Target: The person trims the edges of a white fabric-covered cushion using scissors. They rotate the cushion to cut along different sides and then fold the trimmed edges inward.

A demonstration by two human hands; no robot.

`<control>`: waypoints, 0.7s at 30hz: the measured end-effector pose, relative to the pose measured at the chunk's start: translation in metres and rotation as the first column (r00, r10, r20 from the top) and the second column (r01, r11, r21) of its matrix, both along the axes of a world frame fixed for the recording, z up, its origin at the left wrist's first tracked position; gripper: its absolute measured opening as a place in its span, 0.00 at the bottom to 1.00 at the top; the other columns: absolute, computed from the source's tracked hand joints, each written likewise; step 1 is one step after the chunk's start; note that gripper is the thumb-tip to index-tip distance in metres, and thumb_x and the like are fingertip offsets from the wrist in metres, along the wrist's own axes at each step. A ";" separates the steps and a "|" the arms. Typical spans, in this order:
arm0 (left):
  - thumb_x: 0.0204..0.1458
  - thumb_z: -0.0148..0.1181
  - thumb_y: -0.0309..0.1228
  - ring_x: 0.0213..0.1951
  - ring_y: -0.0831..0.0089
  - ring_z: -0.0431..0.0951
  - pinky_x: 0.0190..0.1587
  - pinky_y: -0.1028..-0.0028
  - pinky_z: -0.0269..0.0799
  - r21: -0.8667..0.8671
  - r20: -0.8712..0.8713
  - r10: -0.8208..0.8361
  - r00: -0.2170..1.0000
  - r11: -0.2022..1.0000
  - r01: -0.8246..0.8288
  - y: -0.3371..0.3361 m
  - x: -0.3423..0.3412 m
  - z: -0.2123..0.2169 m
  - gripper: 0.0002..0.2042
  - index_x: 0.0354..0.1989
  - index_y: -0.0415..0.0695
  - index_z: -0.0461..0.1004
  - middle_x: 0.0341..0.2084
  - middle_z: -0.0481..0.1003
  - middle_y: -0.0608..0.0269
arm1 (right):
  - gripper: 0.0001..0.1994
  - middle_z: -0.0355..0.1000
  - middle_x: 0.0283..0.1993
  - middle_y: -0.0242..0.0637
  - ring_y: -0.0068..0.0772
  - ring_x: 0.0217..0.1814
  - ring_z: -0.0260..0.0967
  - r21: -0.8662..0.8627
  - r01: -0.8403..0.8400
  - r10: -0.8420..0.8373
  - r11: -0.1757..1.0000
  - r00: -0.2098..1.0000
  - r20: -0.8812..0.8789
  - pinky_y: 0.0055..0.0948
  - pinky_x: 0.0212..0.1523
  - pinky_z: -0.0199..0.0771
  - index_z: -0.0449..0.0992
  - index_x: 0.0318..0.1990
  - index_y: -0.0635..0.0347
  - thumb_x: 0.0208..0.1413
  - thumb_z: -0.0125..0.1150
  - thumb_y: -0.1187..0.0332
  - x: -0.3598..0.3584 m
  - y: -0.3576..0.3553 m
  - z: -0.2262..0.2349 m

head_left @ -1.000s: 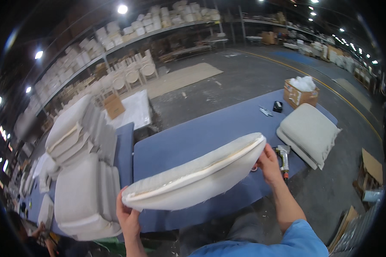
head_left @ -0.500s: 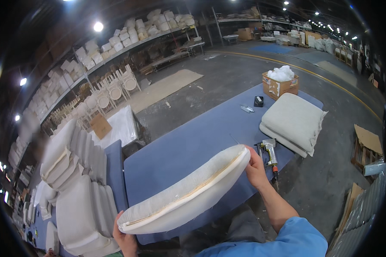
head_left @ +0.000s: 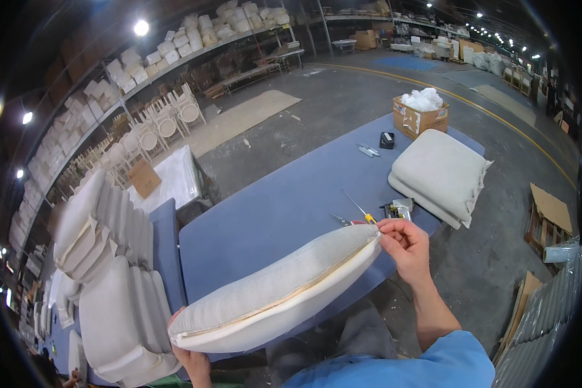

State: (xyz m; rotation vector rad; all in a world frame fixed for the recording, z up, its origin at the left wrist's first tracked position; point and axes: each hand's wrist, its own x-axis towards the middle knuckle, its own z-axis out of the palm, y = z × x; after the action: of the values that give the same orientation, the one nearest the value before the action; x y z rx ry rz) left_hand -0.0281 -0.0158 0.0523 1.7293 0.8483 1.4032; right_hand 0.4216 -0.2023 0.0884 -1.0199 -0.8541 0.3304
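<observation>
Head view: left hand (head_left: 191, 363) fingers grip cushion (head_left: 271, 282) lower left; right hand (head_left: 408, 251) pinches it centre-right; best held evenly taut.

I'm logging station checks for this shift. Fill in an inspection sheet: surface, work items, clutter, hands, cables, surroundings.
Surface: blue tabletop, bearing tools and pads.
Work items: pale cushion, held at both ends; pale seam along its side.
Clutter: yellow-handled tool; gun-shaped tool, partly hidden; black box; carton of white stuffing.
Hands: left hand grips the left end; right hand pinches the right.
Cables: nothing clearly seen.
Surroundings: stacked pads left; chair frames beyond.
</observation>
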 end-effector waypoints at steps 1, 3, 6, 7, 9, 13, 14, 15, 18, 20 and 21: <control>0.60 0.64 0.36 0.61 0.65 0.72 0.66 0.66 0.65 -0.012 -0.003 0.025 1.000 1.000 -0.025 -0.002 0.002 0.000 0.29 0.66 0.32 0.65 0.62 0.71 0.51 | 0.08 0.80 0.48 0.36 0.19 0.47 0.77 -0.031 0.025 -0.025 0.999 1.000 0.008 0.20 0.48 0.76 0.77 0.48 0.68 0.61 0.63 0.81 0.003 0.001 -0.003; 0.59 0.64 0.33 0.61 0.65 0.73 0.66 0.67 0.65 -0.034 -0.024 0.047 0.999 0.998 -0.048 -0.008 0.004 0.005 0.28 0.65 0.33 0.65 0.60 0.72 0.52 | 0.08 0.80 0.48 0.36 0.20 0.46 0.76 -0.053 0.027 -0.026 0.998 1.000 0.014 0.21 0.48 0.76 0.78 0.47 0.67 0.61 0.64 0.81 0.002 0.009 -0.004; 0.56 0.62 0.30 0.59 0.67 0.73 0.64 0.68 0.66 -0.078 -0.070 0.079 0.994 0.993 -0.084 -0.006 0.005 0.003 0.27 0.64 0.35 0.67 0.57 0.74 0.53 | 0.06 0.79 0.47 0.35 0.19 0.45 0.75 -0.116 0.187 -0.175 0.976 0.978 0.110 0.21 0.48 0.75 0.78 0.45 0.67 0.62 0.64 0.79 0.014 0.018 -0.016; 0.55 0.63 0.29 0.58 0.67 0.74 0.63 0.68 0.67 -0.048 -0.051 0.086 0.995 0.995 -0.088 -0.010 0.023 0.016 0.26 0.63 0.35 0.68 0.55 0.74 0.54 | 0.06 0.79 0.47 0.35 0.20 0.45 0.75 -0.131 0.259 -0.238 0.957 0.958 0.157 0.22 0.49 0.75 0.79 0.45 0.67 0.62 0.64 0.78 0.025 0.017 -0.019; 0.54 0.62 0.27 0.56 0.65 0.75 0.60 0.67 0.69 0.165 -0.120 0.112 0.986 0.982 -0.091 -0.009 0.032 0.031 0.24 0.60 0.35 0.70 0.53 0.74 0.54 | 0.05 0.79 0.47 0.37 0.22 0.46 0.74 -0.173 0.326 -0.283 0.929 0.930 0.234 0.25 0.50 0.74 0.79 0.44 0.67 0.64 0.62 0.75 0.040 0.018 -0.018; 0.50 0.65 0.24 0.54 0.56 0.74 0.61 0.63 0.69 0.409 -0.186 0.081 0.979 0.912 0.002 -0.001 0.031 0.034 0.26 0.60 0.36 0.70 0.52 0.73 0.49 | 0.06 0.77 0.43 0.33 0.19 0.44 0.71 -0.136 0.307 -0.261 0.942 0.925 0.276 0.22 0.47 0.72 0.77 0.45 0.66 0.68 0.59 0.71 0.063 0.035 -0.013; 0.51 0.68 0.26 0.55 0.57 0.74 0.62 0.63 0.69 0.458 -0.215 0.073 0.974 0.888 0.034 -0.001 0.032 0.035 0.27 0.60 0.36 0.69 0.53 0.72 0.50 | 0.07 0.76 0.41 0.30 0.16 0.42 0.70 -0.126 0.311 -0.263 0.942 0.918 0.298 0.20 0.45 0.71 0.77 0.44 0.66 0.70 0.58 0.70 0.068 0.041 -0.010; 0.51 0.71 0.28 0.55 0.59 0.74 0.63 0.62 0.69 0.505 -0.245 0.062 0.967 0.860 0.073 -0.002 0.034 0.036 0.28 0.61 0.36 0.69 0.53 0.72 0.50 | 0.07 0.75 0.40 0.29 0.16 0.41 0.69 -0.133 0.299 -0.242 0.945 0.912 0.332 0.19 0.44 0.70 0.76 0.44 0.65 0.70 0.57 0.70 0.074 0.047 -0.007; 0.51 0.73 0.28 0.56 0.56 0.75 0.64 0.61 0.68 0.428 -0.257 -0.020 0.966 0.894 0.132 -0.017 0.047 0.042 0.30 0.62 0.36 0.68 0.54 0.72 0.48 | 0.08 0.72 0.37 0.27 0.15 0.37 0.65 -0.147 0.308 -0.225 0.940 0.883 0.412 0.18 0.40 0.67 0.75 0.42 0.63 0.71 0.56 0.68 0.086 0.058 0.000; 0.51 0.73 0.28 0.58 0.56 0.74 0.63 0.61 0.69 0.396 -0.167 -0.109 0.980 0.903 0.168 -0.020 0.055 0.038 0.31 0.63 0.36 0.66 0.55 0.72 0.46 | 0.08 0.69 0.35 0.25 0.14 0.36 0.62 -0.156 0.339 -0.239 0.927 0.860 0.450 0.17 0.38 0.64 0.74 0.41 0.62 0.71 0.55 0.67 0.088 0.066 0.002; 0.51 0.73 0.28 0.59 0.56 0.74 0.63 0.61 0.69 0.381 -0.121 -0.154 0.981 0.905 0.190 -0.020 0.057 0.037 0.32 0.63 0.36 0.66 0.56 0.72 0.46 | 0.08 0.70 0.37 0.27 0.16 0.37 0.63 -0.205 0.349 -0.224 0.914 0.857 0.464 0.20 0.40 0.66 0.74 0.42 0.63 0.71 0.55 0.67 0.090 0.068 0.005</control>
State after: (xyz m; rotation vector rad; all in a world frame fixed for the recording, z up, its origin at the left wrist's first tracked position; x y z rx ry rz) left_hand 0.0287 -0.0360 0.0890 2.1244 0.4605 1.4543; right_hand 0.5114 -0.1345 0.0934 -1.5070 -1.0506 -0.0437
